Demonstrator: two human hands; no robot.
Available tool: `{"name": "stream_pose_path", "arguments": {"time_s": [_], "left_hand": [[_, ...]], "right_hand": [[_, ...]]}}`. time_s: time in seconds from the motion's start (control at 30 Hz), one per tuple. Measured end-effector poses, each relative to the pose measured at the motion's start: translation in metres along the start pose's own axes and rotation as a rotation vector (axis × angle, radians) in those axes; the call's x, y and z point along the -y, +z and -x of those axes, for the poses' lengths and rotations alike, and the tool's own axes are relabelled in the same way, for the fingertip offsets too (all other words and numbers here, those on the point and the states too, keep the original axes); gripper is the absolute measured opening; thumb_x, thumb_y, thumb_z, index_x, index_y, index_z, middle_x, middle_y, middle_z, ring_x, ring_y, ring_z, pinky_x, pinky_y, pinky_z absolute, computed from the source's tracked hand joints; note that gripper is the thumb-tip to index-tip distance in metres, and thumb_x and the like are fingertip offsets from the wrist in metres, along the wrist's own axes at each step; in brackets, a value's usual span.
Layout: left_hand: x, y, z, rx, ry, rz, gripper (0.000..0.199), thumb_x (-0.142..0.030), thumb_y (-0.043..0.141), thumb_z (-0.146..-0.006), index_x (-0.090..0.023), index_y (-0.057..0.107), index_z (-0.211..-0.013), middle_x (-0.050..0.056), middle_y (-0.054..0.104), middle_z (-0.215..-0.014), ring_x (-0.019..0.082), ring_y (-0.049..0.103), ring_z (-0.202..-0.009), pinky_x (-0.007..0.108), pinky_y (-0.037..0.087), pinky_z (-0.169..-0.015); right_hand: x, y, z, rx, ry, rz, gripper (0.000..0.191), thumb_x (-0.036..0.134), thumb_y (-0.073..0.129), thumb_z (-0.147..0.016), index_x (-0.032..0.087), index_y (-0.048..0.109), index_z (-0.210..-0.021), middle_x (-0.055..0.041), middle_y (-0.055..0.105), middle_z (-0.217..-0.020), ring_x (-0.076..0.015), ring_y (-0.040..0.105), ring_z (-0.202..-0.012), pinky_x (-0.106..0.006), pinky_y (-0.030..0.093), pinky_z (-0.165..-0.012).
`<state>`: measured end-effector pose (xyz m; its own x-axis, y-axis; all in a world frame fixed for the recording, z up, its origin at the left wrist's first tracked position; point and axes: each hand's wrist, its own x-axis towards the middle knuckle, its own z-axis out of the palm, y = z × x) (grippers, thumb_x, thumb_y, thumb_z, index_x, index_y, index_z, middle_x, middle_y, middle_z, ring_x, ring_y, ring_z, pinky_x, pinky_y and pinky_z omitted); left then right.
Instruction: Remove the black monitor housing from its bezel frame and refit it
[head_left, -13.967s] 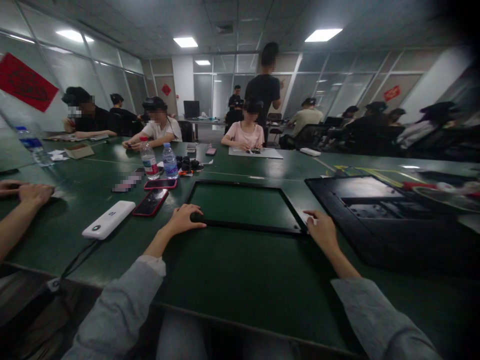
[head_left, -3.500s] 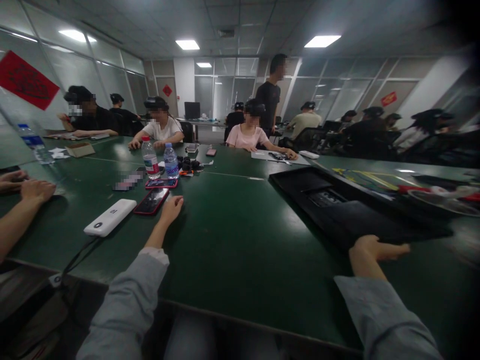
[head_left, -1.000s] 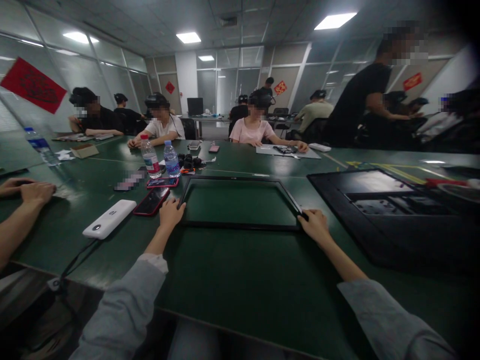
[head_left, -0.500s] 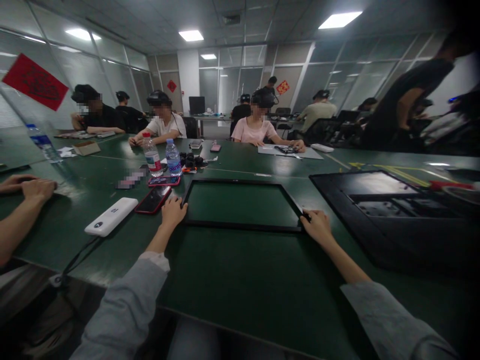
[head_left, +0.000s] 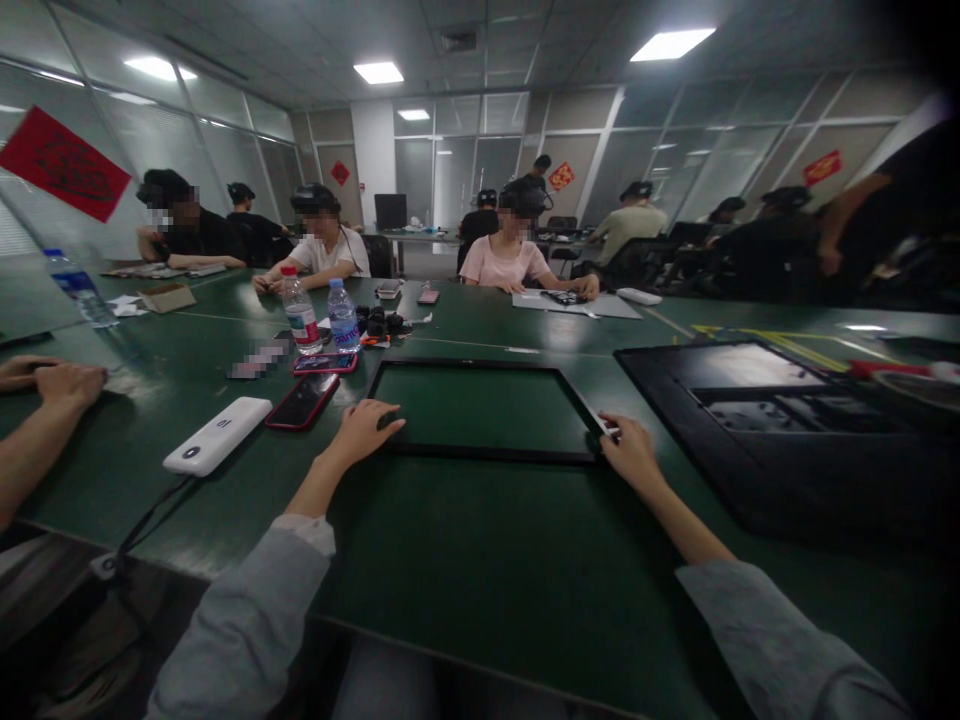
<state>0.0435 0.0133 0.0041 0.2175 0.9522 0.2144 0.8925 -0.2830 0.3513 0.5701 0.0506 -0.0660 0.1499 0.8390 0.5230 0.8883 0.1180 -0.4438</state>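
Observation:
A thin black rectangular screen bezel [head_left: 480, 455] lies on the green table, its middle hollow so the tabletop shows through. At its lower left corner, my left hand [head_left: 360, 432] rests over the side bar with thumb and fingers apart, pointing inward; the hand covers part of that bar. Closed around the right side bar, near the lower right corner, is my right hand [head_left: 631, 450]. To the right of it sits a large black panel [head_left: 720, 440] with a cut-out section showing parts inside.
Left of the bezel are a white power bank [head_left: 217, 437] with a cable, a red-edged phone [head_left: 303, 402], and two bottles, one red-capped [head_left: 300, 315] and one blue-capped [head_left: 343, 318]. Another person's hands [head_left: 67, 385] rest at far left. People sit across the table [head_left: 480, 560].
My left hand has loosened from the bezel's left bar, its fingers now reaching inward over it. My right hand stays on the right bar. A standing person at far right has shifted.

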Motion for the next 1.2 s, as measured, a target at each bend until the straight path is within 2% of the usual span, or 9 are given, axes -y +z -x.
{"name": "stream_pose_path", "arguments": {"time_s": [0.23, 0.37, 0.43, 0.73, 0.93, 1.2], "left_hand": [[-0.01, -0.013, 0.005, 0.195, 0.005, 0.006, 0.077, -0.079, 0.05, -0.083, -0.03, 0.055, -0.142, 0.01, 0.048, -0.154, 0.036, 0.038, -0.143, 0.065, 0.021, -0.116], [-0.009, -0.019, 0.007, 0.316, 0.024, 0.013, 0.091, -0.082, 0.06, -0.073, -0.033, 0.047, -0.149, 0.011, 0.035, -0.162, 0.04, 0.028, -0.148, 0.072, 0.016, -0.115], [-0.008, -0.02, 0.007, 0.338, 0.028, 0.01, 0.095, -0.082, 0.064, -0.07, -0.033, 0.047, -0.149, 0.01, 0.033, -0.163, 0.041, 0.026, -0.149, 0.073, 0.015, -0.115], [0.0, -0.014, 0.005, 0.253, 0.03, 0.037, 0.08, -0.079, 0.063, -0.073, -0.033, 0.059, -0.138, 0.008, 0.044, -0.156, 0.04, 0.036, -0.144, 0.069, 0.023, -0.114], [0.005, -0.011, 0.003, 0.125, 0.018, 0.096, 0.058, -0.073, 0.066, -0.076, -0.031, 0.071, -0.116, 0.006, 0.059, -0.143, 0.034, 0.051, -0.134, 0.057, 0.035, -0.113], [0.005, -0.01, 0.004, 0.092, 0.023, 0.116, 0.051, -0.069, 0.069, -0.076, -0.031, 0.073, -0.11, 0.005, 0.062, -0.139, 0.032, 0.054, -0.131, 0.054, 0.038, -0.111]], "right_hand": [[-0.004, 0.003, 0.0, 0.002, -0.07, 0.011, 0.044, 0.018, 0.047, -0.078, 0.014, 0.068, -0.116, -0.0152, 0.066, -0.101, -0.0262, 0.061, -0.087, -0.047, 0.048, -0.091], [-0.004, 0.002, 0.001, -0.002, -0.078, 0.019, 0.043, 0.019, 0.046, -0.079, 0.014, 0.068, -0.116, -0.0158, 0.066, -0.103, -0.0269, 0.062, -0.089, -0.047, 0.049, -0.091], [-0.004, 0.002, 0.001, -0.002, -0.084, 0.014, 0.043, 0.02, 0.046, -0.079, 0.015, 0.068, -0.116, -0.0157, 0.066, -0.103, -0.027, 0.062, -0.089, -0.047, 0.049, -0.091], [-0.001, -0.001, 0.001, 0.038, -0.097, -0.044, 0.043, 0.026, 0.051, -0.078, 0.016, 0.066, -0.117, -0.015, 0.068, -0.109, -0.0264, 0.063, -0.091, -0.046, 0.05, -0.092], [0.008, -0.005, 0.003, 0.081, -0.037, -0.082, 0.045, 0.031, 0.051, -0.083, 0.015, 0.065, -0.122, -0.0149, 0.069, -0.11, -0.0273, 0.065, -0.097, -0.046, 0.051, -0.093], [0.012, -0.007, 0.003, 0.101, -0.008, -0.108, 0.046, 0.03, 0.051, -0.082, 0.013, 0.064, -0.122, -0.017, 0.069, -0.109, -0.0283, 0.065, -0.096, -0.047, 0.052, -0.091]]}}
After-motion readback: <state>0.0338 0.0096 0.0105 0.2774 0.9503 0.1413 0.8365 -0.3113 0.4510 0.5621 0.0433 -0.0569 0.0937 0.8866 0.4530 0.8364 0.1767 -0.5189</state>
